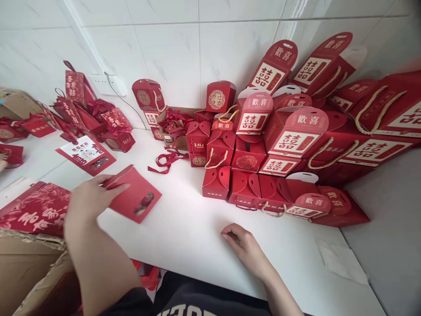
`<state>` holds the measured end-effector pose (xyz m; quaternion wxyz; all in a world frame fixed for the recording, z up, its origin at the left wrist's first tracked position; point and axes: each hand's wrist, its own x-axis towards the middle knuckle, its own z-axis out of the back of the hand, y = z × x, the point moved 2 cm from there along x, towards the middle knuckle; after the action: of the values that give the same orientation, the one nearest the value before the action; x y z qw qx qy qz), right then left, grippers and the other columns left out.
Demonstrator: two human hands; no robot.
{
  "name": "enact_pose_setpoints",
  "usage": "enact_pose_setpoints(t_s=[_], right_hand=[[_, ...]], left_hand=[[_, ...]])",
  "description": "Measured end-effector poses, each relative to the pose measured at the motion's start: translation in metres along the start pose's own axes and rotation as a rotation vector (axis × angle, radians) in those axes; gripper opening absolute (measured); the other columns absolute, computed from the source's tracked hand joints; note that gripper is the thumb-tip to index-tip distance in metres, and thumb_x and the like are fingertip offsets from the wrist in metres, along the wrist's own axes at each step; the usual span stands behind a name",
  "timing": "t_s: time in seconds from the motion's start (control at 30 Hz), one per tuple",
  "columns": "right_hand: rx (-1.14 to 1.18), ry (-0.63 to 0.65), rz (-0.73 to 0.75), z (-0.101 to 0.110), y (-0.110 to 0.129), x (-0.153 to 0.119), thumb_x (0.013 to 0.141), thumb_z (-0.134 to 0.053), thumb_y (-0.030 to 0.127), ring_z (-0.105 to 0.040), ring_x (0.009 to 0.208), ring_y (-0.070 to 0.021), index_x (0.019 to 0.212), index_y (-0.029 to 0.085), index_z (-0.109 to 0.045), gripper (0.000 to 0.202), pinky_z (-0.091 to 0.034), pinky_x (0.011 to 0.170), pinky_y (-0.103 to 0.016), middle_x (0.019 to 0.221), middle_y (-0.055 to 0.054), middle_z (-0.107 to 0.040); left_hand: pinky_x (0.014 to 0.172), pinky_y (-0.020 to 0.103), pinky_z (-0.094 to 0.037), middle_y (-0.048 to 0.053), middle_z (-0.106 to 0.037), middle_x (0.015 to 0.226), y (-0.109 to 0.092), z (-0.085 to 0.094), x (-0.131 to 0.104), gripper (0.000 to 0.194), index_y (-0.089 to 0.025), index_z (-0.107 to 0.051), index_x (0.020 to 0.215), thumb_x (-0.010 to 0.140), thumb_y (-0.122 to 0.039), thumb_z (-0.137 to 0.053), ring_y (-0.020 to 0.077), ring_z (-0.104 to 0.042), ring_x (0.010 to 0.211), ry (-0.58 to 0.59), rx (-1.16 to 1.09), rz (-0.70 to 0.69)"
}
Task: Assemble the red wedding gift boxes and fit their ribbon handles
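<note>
My left hand (90,195) grips the upper left edge of a flat red card gift packet (126,202), its thumb lying across the front. An oval cut-out near the packet's lower end shows something dark and red inside. Just behind it lies a similar packet (82,154) with a white printed panel and a ribbon at its top. My right hand (239,239) rests over the white table (184,232) with its fingers curled together and nothing visible in them. A loose dark red ribbon (167,160) lies beyond the held packet.
Red gift boxes (248,156) with rope handles are stacked along the wall at the right. Ribboned red boxes (87,112) stand back left. A cardboard carton (29,259) is at the front left, beside patterned red packets (39,208). Another person's hand (2,162) shows at the left edge.
</note>
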<state>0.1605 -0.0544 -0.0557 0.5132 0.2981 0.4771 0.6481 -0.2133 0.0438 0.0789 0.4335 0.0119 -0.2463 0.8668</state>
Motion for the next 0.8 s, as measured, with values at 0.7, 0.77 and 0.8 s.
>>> enact_pose_setpoints(t_s=[0.7, 0.77, 0.8], right_hand=[[-0.007, -0.009, 0.020, 0.001, -0.002, 0.002, 0.098, -0.050, 0.036, -0.064, 0.087, -0.0189, 0.094, 0.022, -0.064, 0.021, -0.048, 0.082, -0.030, 0.095, -0.003, -0.068], [-0.006, -0.006, 0.021, 0.001, -0.002, 0.002, 0.098, -0.050, 0.035, -0.064, 0.087, -0.0189, 0.094, 0.022, -0.064, 0.020, -0.048, 0.082, -0.030, 0.095, -0.003, -0.068], [-0.005, -0.005, 0.022, 0.001, -0.003, 0.002, 0.099, -0.050, 0.035, -0.064, 0.087, -0.0188, 0.094, 0.022, -0.064, 0.020, -0.048, 0.082, -0.030, 0.095, -0.003, -0.068]], left_hand=[[0.088, 0.034, -0.052, 0.010, -0.069, 0.123, -0.134, -0.074, -0.022, 0.057, -0.022, -0.060, 0.128, 0.084, -0.059, -0.063, 0.0255, -0.067, 0.104, 0.360, -0.506, -0.287], [0.086, 0.033, -0.052, 0.008, -0.068, 0.126, -0.125, -0.069, -0.021, 0.062, -0.025, -0.061, 0.128, 0.085, -0.069, -0.054, 0.0249, -0.067, 0.105, 0.419, -0.542, -0.260], [0.087, 0.034, -0.052, 0.008, -0.068, 0.126, -0.119, -0.066, -0.019, 0.063, -0.025, -0.062, 0.126, 0.086, -0.071, -0.050, 0.0250, -0.066, 0.106, 0.427, -0.539, -0.249]])
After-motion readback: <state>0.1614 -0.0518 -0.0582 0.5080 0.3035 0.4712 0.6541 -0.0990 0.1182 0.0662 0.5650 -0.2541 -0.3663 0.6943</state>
